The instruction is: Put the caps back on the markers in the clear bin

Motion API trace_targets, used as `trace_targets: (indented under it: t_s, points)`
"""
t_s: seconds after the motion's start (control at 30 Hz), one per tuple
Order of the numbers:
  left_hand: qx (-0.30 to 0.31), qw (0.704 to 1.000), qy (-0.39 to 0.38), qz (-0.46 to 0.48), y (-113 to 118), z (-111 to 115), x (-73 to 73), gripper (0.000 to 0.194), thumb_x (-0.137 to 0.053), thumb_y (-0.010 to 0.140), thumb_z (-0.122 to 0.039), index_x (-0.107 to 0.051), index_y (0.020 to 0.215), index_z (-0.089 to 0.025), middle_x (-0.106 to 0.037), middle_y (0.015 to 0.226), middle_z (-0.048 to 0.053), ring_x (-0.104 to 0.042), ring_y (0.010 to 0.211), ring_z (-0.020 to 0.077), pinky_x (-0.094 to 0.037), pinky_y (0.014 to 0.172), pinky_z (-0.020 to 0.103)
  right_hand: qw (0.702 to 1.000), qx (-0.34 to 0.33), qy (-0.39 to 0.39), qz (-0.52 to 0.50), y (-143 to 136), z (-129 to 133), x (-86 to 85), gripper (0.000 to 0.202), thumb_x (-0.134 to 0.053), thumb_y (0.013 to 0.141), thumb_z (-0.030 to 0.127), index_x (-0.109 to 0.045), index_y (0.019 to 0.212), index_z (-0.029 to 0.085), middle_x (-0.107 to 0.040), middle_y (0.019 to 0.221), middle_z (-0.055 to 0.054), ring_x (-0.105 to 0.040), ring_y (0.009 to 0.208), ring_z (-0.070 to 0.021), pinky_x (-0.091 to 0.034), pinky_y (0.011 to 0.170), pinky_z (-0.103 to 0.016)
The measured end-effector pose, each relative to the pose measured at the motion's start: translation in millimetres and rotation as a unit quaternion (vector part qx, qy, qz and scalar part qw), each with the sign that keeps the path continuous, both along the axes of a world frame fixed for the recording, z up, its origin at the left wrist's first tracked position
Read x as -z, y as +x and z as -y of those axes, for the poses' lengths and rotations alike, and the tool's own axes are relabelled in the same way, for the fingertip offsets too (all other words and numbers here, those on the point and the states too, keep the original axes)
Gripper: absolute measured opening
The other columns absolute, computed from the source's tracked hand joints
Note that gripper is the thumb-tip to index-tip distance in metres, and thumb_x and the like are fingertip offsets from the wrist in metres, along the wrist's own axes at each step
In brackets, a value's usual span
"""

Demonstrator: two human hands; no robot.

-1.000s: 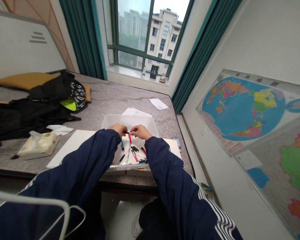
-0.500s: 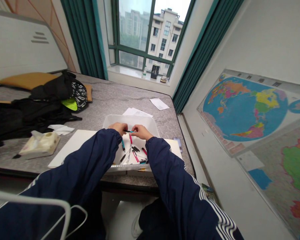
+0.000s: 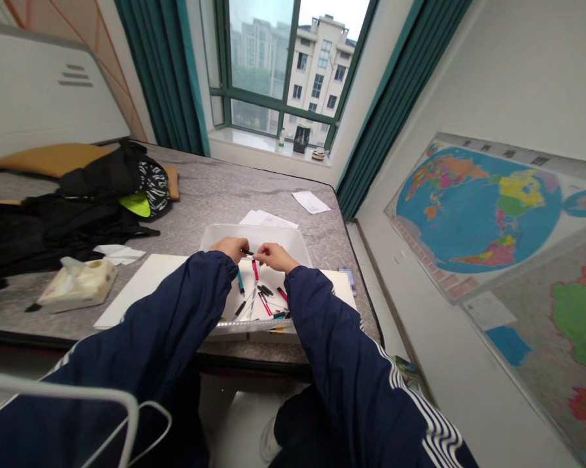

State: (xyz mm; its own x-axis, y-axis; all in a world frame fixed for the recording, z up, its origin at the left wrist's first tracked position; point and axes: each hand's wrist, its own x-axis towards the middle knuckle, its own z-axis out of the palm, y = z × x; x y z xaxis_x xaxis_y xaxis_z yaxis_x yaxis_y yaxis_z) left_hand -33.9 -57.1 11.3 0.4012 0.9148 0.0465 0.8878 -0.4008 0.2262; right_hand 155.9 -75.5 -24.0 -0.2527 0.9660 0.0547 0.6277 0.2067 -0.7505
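Above a translucent plastic bin (image 3: 300,250), my left hand (image 3: 230,248) is closed around one end of a dark pen (image 3: 247,252). My right hand (image 3: 276,256) pinches the other end of that pen between thumb and fingers. Much of the pen is hidden by the fingers. Loose in the bin below lie a teal pen (image 3: 240,283), a red pen (image 3: 264,303), another red pen (image 3: 255,270) and several black caps or short pen pieces (image 3: 265,290). My sleeves cover parts of the bin's sides.
The bin stands on a grey mattress (image 3: 214,188) with white boards (image 3: 146,286) beside it. To the left are a tissue pack (image 3: 80,284) and black bags (image 3: 43,224). Papers (image 3: 268,219) lie behind the bin. A white tube (image 3: 68,388) crosses the lower left.
The teal part of the held pen, visible by my right fingers before, no longer shows. Both hands have shifted slightly left; the pens in the bin lie as before.
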Motion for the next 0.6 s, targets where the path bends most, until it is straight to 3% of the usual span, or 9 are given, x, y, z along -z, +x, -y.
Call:
trace_targets:
  t_s: [0.13,0.23,0.33,0.47,0.6]
  points:
    - [-0.008,1.000,0.010,0.000,0,0,-0.2,0.022,-0.059,0.082,-0.030,-0.072,0.100,-0.030,-0.073,0.102,0.002,-0.063,0.102,0.0220,-0.047,0.079,0.027,1.000,-0.004,-0.026,-0.005,0,-2,2.7,0.028,-0.057,0.093,0.038,-0.067,0.083,0.014,-0.067,0.065,-0.001,-0.057,0.058,-0.0085,-0.038,0.057,-0.019]
    - [-0.005,1.000,0.013,0.010,-1,-1,0.3,0.022,-0.059,0.082,-0.029,-0.072,0.100,-0.029,-0.073,0.103,0.002,-0.063,0.102,0.0225,-0.047,0.078,0.027,0.999,0.008,-0.008,-0.049,0,-5,7.0,0.020,-0.068,0.085,0.030,-0.064,0.097,0.015,-0.066,0.066,0.002,-0.059,0.060,-0.0086,-0.041,0.060,-0.018]
    - [0.001,1.000,0.005,0.022,-1,-2,2.3,0.025,-0.060,0.083,-0.030,-0.072,0.105,-0.028,-0.073,0.106,0.003,-0.064,0.103,0.0228,-0.048,0.081,0.028,0.998,0.021,-0.001,-0.061,1,-7,9.5,0.024,-0.075,0.079,0.027,-0.063,0.095,0.014,-0.067,0.068,0.002,-0.061,0.062,-0.0093,-0.044,0.063,-0.019]
    - [0.053,0.998,-0.030,0.029,2,-5,8.4,0.040,-0.059,0.085,-0.038,-0.068,0.122,-0.023,-0.072,0.115,0.008,-0.064,0.109,0.0246,-0.046,0.092,0.029,1.000,0.023,0.003,-0.015,2,-5,7.5,0.014,-0.069,0.084,0.027,-0.066,0.087,0.014,-0.068,0.071,-0.001,-0.062,0.067,-0.0105,-0.043,0.066,-0.020]
    - [0.067,0.995,-0.068,-0.010,4,-6,11.2,0.033,-0.053,0.088,-0.034,-0.073,0.114,-0.027,-0.074,0.110,0.006,-0.065,0.106,0.0235,-0.046,0.091,0.029,0.999,0.010,0.023,0.042,3,-2,3.8,0.013,-0.067,0.086,0.027,-0.069,0.083,0.015,-0.070,0.075,-0.001,-0.061,0.070,-0.0102,-0.040,0.067,-0.020]
